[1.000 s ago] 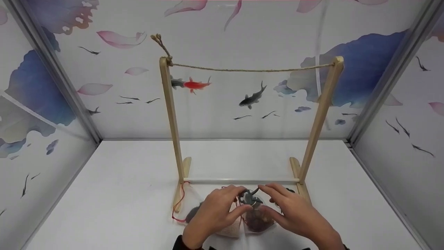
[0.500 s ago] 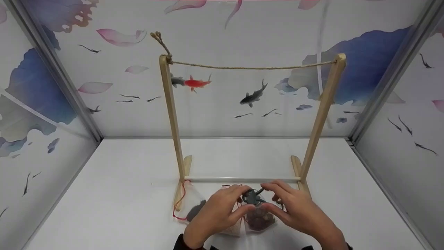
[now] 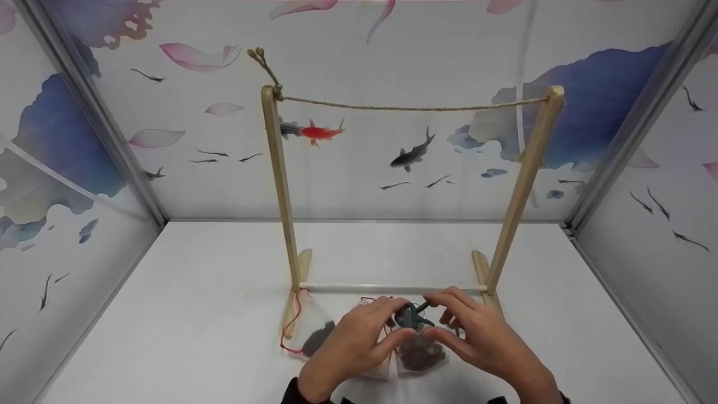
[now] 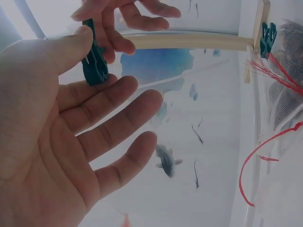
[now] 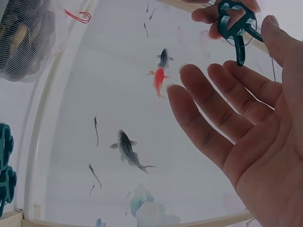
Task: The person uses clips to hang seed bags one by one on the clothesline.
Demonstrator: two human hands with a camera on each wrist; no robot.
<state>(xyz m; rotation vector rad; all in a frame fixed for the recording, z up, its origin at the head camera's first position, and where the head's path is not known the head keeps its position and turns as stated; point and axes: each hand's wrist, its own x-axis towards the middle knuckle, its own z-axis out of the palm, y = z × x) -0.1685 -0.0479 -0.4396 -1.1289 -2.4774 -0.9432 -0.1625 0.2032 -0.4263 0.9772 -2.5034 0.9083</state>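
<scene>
Between my two hands is a small dark green plastic spring clip (image 3: 411,317), its two handles towards the right. My left hand (image 3: 359,339) pinches its jaw end between thumb and index finger; the other fingers spread loosely in the left wrist view. My right hand (image 3: 477,331) has its thumb and index fingertips at the ends of the two handles, seen closer in the right wrist view with the clip (image 5: 235,28) above the palm. Below the clip on the table lies a see-through bag (image 3: 420,356) with dark reddish contents. A pale bag beside it is partly hidden by my left hand.
A wooden stand (image 3: 280,191) with a sagging twine (image 3: 392,108) between its posts stands behind my hands. A bag of dark grey contents (image 3: 318,338) with a red cord (image 3: 290,322) lies at left. More green clips (image 5: 5,161) show in the right wrist view. Printed walls surround the table.
The clip has turned slightly in my fingers, and both hands have shifted a little to the right in the head view. The grip on it stays the same.
</scene>
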